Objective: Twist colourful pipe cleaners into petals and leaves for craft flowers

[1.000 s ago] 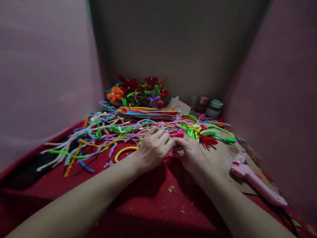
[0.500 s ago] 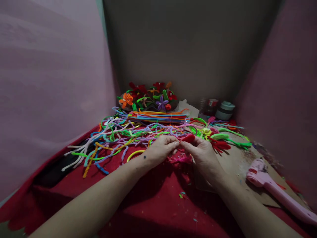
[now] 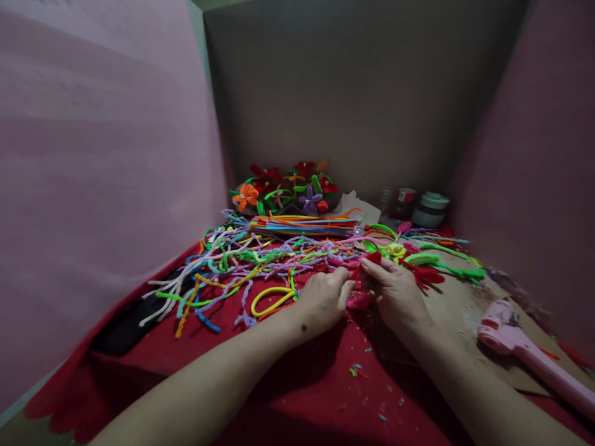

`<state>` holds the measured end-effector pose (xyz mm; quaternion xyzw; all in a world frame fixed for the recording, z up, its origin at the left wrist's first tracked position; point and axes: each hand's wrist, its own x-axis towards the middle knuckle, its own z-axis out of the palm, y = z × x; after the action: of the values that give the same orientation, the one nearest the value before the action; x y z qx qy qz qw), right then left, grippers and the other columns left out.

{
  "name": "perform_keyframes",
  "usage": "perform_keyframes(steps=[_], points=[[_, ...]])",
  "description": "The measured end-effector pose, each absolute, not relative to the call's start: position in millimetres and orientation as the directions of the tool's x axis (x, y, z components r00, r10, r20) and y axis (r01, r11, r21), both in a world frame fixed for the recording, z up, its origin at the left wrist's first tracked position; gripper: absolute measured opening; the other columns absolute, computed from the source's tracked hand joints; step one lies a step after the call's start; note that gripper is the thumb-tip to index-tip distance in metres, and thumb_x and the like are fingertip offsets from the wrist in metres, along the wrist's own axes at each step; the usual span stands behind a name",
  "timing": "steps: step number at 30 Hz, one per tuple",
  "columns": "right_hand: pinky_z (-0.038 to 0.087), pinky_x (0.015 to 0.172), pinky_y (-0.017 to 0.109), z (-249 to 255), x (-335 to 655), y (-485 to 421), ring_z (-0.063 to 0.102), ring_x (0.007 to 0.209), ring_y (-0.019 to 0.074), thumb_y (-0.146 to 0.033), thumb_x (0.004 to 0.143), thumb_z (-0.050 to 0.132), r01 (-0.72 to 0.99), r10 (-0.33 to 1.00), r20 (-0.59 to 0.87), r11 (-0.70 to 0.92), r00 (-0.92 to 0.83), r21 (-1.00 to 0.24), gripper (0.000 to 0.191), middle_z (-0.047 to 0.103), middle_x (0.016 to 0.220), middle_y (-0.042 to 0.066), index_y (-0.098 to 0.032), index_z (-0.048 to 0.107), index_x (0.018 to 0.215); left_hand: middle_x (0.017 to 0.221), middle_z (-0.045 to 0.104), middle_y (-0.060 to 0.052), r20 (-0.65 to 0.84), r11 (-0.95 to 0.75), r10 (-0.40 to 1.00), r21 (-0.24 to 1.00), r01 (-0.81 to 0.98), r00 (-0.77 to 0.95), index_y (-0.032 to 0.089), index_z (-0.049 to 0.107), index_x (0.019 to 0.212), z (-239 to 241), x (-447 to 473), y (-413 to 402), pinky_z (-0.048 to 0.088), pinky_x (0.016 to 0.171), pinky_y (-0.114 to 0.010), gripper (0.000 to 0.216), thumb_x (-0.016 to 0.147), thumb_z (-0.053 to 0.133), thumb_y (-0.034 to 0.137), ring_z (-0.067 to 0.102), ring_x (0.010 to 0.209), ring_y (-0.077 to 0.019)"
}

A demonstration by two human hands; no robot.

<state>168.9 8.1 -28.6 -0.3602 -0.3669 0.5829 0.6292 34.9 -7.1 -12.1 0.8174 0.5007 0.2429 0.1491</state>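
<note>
Between my two hands is a small red fuzzy piece [image 3: 372,258], apparently bent pipe cleaner, held over the red cloth. My right hand [image 3: 395,286] pinches it between thumb and fingers. My left hand [image 3: 326,296] is closed at its lower left end, with fingertips partly hidden. Just under the hands lies a magenta fuzzy piece [image 3: 359,302]. To the left of my left hand rests a yellow pipe cleaner loop [image 3: 272,296]. Red petals [image 3: 425,275] and green leaf shapes [image 3: 423,259] lie right of my right hand.
Loose coloured pipe cleaners [image 3: 223,263] spread across the left and middle. Behind them are a bundle of straight pipe cleaners [image 3: 304,226] and finished fuzzy flowers [image 3: 283,189]. A pink glue gun [image 3: 525,347] lies on cardboard [image 3: 458,310] at right. A lidded jar [image 3: 430,209] stands at the back.
The camera view has shifted, so the whole scene sits further right and slightly lower. My left hand has turned, its back now more toward me. The red piece is tilted more upright.
</note>
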Motion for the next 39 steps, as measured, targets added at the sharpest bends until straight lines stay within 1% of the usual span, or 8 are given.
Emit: perform_keyframes(steps=[2, 4, 7, 17, 22, 28, 32, 39], points=[[0.033, 0.043, 0.019, -25, 169, 5, 0.043, 0.043, 0.006, -0.029, 0.06, 0.073, -0.436, 0.992, 0.097, 0.123, 0.081, -0.892, 0.021, 0.053, 0.05, -0.005, -0.014, 0.06, 0.066, 0.05, 0.05, 0.002, 0.078, -0.298, 0.905, 0.817, 0.493, 0.419, 0.017, 0.047, 0.07, -7, 34, -7, 0.034, 0.043, -0.021, 0.02, 0.084, 0.037, 0.027, 0.044, 0.04, -0.0092], [0.034, 0.044, 0.019, -23, 168, 4, 0.043, 0.044, 0.0057, -0.029, 0.06, 0.073, -0.398, 0.983, 0.145, 0.178, 0.112, -0.9, 0.021, 0.054, 0.051, -0.006, -0.014, 0.06, 0.064, 0.043, 0.044, 0.006, -0.059, -0.055, 0.87, 0.975, 0.214, 0.489, 0.017, 0.047, 0.07, -4, 33, -7, 0.028, 0.036, -0.019, 0.017, 0.081, 0.039, 0.027, 0.034, 0.032, -0.0064], [0.034, 0.043, 0.02, -23, 168, 6, 0.043, 0.043, 0.0064, -0.032, 0.062, 0.071, -0.399, 0.986, 0.151, 0.164, 0.064, -0.902, 0.022, 0.054, 0.05, -0.005, -0.014, 0.06, 0.064, 0.038, 0.044, 0.006, -0.112, 0.128, 0.843, 0.992, 0.007, 0.526, 0.015, 0.05, 0.07, -3, 32, -6, 0.024, 0.033, -0.018, 0.013, 0.077, 0.046, 0.026, 0.031, 0.028, -0.0048], [0.041, 0.043, 0.021, -22, 171, 11, 0.051, 0.044, 0.0091, -0.027, 0.053, 0.076, -0.45, 0.982, 0.124, 0.175, 0.141, -0.876, 0.028, 0.06, 0.055, -0.003, -0.015, 0.062, 0.075, 0.032, 0.044, 0.006, -0.135, 0.182, 0.794, 0.983, -0.019, 0.593, 0.013, 0.052, 0.065, -7, 29, -3, 0.023, 0.034, -0.019, 0.013, 0.071, 0.052, 0.025, 0.031, 0.024, -0.0044], [0.041, 0.046, 0.021, -22, 171, 13, 0.051, 0.045, 0.0089, -0.03, 0.059, 0.071, -0.313, 0.95, 0.244, 0.296, 0.195, -0.903, 0.022, 0.058, 0.054, -0.004, -0.015, 0.06, 0.069, 0.031, 0.042, 0.007, -0.148, 0.195, 0.761, 0.981, -0.005, 0.631, 0.015, 0.049, 0.064, -11, 27, 0, 0.023, 0.033, -0.019, 0.014, 0.072, 0.052, 0.025, 0.029, 0.024, -0.0049], [0.044, 0.06, 0.025, -22, 174, 11, 0.055, 0.062, 0.0124, -0.035, 0.078, 0.054, 0.039, 0.852, 0.441, 0.449, 0.283, -0.893, 0.021, 0.061, 0.071, 0.001, -0.017, 0.064, 0.082, 0.038, 0.044, 0.007, -0.159, 0.016, 0.85, 0.961, 0.277, 0.503, 0.016, 0.046, 0.063, -1, 24, 3, 0.022, 0.033, -0.017, 0.022, 0.075, 0.051, 0.034, 0.032, 0.029, -0.0051], [0.041, 0.087, 0.031, -15, 167, -12, 0.054, 0.096, 0.0168, -0.024, 0.086, 0.043, 0.327, 0.636, 0.75, 0.681, 0.18, -0.656, 0.028, 0.06, 0.101, 0.007, -0.018, 0.056, 0.11, 0.051, 0.048, 0.005, 0.072, -0.221, 0.937, 0.88, 0.42, 0.341, 0.015, 0.05, 0.062, 7, 22, 11, 0.034, 0.045, -0.018, 0.025, 0.076, 0.05, 0.035, 0.042, 0.044, -0.0067], [0.04, 0.052, 0.023, -26, 144, -44, 0.055, 0.057, 0.0124, -0.028, 0.089, 0.034, 0.416, 0.424, 0.82, 0.873, -0.384, -0.256, 0.029, 0.06, 0.064, 0.003, -0.015, 0.055, 0.075, 0.071, 0.051, 0.0, 0.343, -0.585, 0.809, 0.548, 0.597, 0.478, 0.015, 0.064, 0.073, 26, 51, 39, 0.038, 0.065, -0.022, 0.022, 0.077, 0.052, 0.034, 0.047, 0.068, -0.0115]])
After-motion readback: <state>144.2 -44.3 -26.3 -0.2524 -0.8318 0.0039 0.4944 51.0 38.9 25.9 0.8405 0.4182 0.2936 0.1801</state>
